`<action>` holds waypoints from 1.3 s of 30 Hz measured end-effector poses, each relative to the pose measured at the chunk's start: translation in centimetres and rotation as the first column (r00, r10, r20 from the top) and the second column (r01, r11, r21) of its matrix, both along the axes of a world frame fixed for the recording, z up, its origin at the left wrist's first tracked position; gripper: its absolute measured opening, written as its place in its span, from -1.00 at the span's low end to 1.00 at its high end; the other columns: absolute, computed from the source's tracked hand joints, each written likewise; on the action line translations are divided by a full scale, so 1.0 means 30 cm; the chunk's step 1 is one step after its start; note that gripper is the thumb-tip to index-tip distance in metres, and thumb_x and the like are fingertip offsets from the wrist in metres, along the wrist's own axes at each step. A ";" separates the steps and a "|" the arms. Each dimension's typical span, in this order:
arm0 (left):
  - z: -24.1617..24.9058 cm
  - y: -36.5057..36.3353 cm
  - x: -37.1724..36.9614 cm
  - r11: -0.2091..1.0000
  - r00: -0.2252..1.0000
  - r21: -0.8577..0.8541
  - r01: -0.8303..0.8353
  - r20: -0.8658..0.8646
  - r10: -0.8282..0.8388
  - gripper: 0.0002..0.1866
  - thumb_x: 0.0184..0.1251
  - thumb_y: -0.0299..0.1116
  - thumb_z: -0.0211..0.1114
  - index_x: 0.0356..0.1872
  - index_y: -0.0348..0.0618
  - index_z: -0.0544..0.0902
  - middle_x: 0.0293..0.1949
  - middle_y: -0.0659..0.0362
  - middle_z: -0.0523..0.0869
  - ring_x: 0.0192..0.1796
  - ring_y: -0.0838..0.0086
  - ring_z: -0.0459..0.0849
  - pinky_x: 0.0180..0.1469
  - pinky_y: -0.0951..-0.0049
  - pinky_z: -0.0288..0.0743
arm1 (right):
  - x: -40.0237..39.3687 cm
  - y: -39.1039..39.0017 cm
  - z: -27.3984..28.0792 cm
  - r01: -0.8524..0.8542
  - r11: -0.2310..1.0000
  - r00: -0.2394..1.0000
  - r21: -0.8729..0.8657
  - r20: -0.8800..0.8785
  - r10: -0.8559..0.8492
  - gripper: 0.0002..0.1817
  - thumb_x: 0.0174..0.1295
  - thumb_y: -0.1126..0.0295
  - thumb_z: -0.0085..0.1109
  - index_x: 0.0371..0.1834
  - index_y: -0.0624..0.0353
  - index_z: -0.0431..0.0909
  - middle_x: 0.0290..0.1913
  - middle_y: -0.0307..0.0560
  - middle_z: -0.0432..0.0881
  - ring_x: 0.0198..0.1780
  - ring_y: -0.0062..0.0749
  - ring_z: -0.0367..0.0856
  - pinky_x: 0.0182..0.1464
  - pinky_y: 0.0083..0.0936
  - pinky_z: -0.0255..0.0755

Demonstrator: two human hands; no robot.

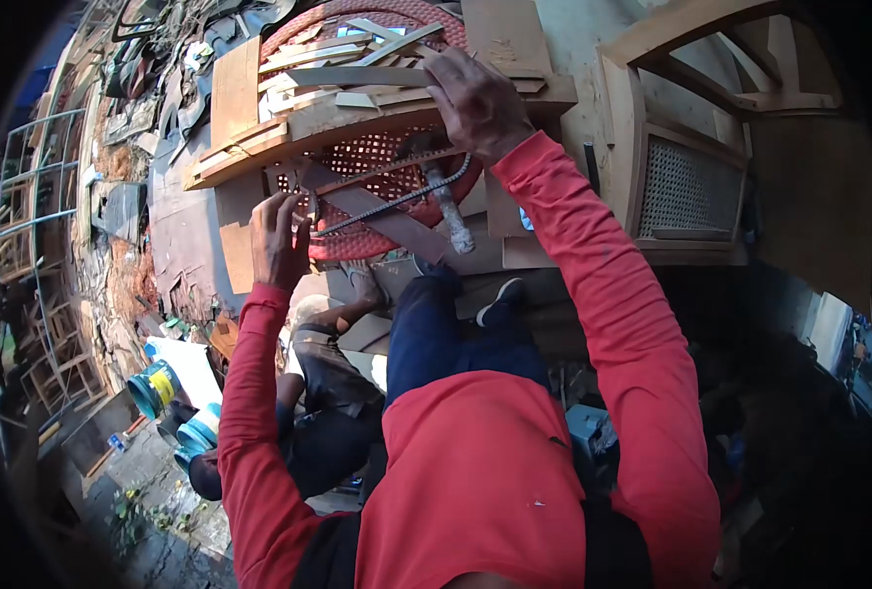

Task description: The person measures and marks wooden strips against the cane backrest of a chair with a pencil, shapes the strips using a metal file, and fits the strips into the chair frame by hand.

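My right hand (475, 103) is closed at the right end of a long flat wood strip (362, 77), above a pile of cut wood strips (308, 61). My left hand (281, 240) is raised by the left end of a hacksaw-like frame, with its fingers bent; whether they hold anything is hard to make out. The dark curved saw frame (396, 203) lies over a red woven seat (357, 157). Beside it rests a hammer-like tool with a wrapped handle (448, 211). A wooden board (387, 123) crosses the seat.
At the right stands a wooden chair frame with a mesh panel (686, 191). Another person (333, 378) sits close by on my left, one bare foot near the seat. Blue buckets (156, 388) are at the lower left. Scrap wood lies along the left.
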State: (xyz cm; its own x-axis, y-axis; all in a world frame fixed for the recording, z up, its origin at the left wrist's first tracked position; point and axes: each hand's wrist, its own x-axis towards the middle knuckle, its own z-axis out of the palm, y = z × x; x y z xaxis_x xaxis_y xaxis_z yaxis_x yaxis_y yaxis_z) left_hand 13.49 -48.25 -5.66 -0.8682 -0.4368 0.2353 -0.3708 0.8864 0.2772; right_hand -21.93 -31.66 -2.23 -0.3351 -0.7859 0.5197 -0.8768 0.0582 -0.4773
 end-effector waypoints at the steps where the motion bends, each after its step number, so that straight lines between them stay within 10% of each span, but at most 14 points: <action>1: 0.023 0.091 -0.020 0.999 0.996 0.038 -0.018 -0.085 0.021 -0.59 0.49 -0.40 0.43 0.31 -0.19 0.64 0.25 -0.07 0.65 0.33 -0.05 0.60 0.38 -0.02 0.51 | -0.029 0.072 0.042 -0.022 0.999 0.998 -0.042 -0.060 0.020 -0.72 0.30 0.42 0.40 0.03 0.15 0.59 -0.06 0.05 0.63 0.09 0.07 0.69 0.16 -0.05 0.60; 7: 0.174 0.701 -0.245 0.970 0.953 0.224 0.100 -0.302 -0.028 -0.61 0.50 -0.51 0.35 0.31 -0.24 0.65 0.22 -0.14 0.66 0.26 -0.10 0.64 0.34 -0.02 0.53 | -0.085 0.749 0.144 -0.027 0.979 0.994 0.202 -0.100 0.048 -0.62 0.21 0.47 0.48 0.07 0.13 0.57 -0.11 -0.04 0.55 -0.04 -0.01 0.65 0.03 -0.11 0.59; 17: 0.131 1.150 -0.570 0.824 0.900 0.375 0.424 -0.277 -0.337 -0.50 0.37 -0.51 0.42 0.33 -0.19 0.57 0.21 -0.11 0.63 0.20 -0.13 0.62 0.27 -0.05 0.54 | 0.076 1.399 -0.016 0.312 0.874 0.920 0.373 0.112 -0.377 -0.61 0.24 0.61 0.38 0.16 0.22 0.69 -0.10 -0.01 0.54 -0.02 -0.03 0.64 0.06 -0.13 0.56; 20: 0.063 1.179 -0.599 0.784 0.894 0.433 0.445 -0.267 -0.360 -0.52 0.36 -0.51 0.42 0.30 -0.21 0.58 0.17 -0.10 0.63 0.17 -0.10 0.62 0.24 -0.02 0.55 | 0.020 1.475 -0.083 0.529 0.842 0.783 0.108 0.322 -0.533 -0.65 0.27 0.61 0.35 0.14 0.27 0.68 -0.10 -0.02 0.53 -0.03 -0.10 0.62 0.05 -0.23 0.54; 24: -0.006 1.219 -0.713 0.715 0.869 0.495 0.495 -0.258 -0.423 -0.58 0.36 -0.52 0.42 0.23 -0.22 0.62 0.13 -0.08 0.65 0.16 -0.07 0.64 0.19 0.04 0.58 | -0.171 1.694 0.057 0.738 0.619 0.283 0.269 0.709 -0.646 -0.74 0.39 0.53 0.42 0.10 0.26 0.70 -0.10 -0.29 0.68 -0.14 -0.67 0.62 0.03 -0.58 0.53; 33: -0.215 1.467 -1.216 0.573 0.677 0.365 0.734 -0.316 -0.665 -0.66 0.40 -0.43 0.40 0.16 -0.17 0.64 0.07 -0.02 0.68 0.07 0.02 0.68 0.14 0.07 0.61 | -0.493 2.108 0.064 0.881 0.450 0.305 0.145 0.552 -0.776 -0.85 0.46 0.54 0.37 0.02 0.26 0.65 -0.16 -0.24 0.74 -0.23 -0.65 0.69 -0.16 -0.57 0.64; 39: -0.401 1.717 -1.556 0.683 0.729 0.256 0.684 -0.282 -0.624 -0.74 0.41 -0.36 0.31 0.06 -0.14 0.64 -0.05 0.04 0.64 0.04 0.13 0.65 0.10 0.14 0.60 | -0.859 2.210 -0.212 0.844 0.526 0.398 0.107 0.533 -0.747 -0.86 0.52 0.49 0.33 0.03 0.30 0.64 -0.17 -0.18 0.73 -0.26 -0.63 0.68 -0.31 -0.58 0.66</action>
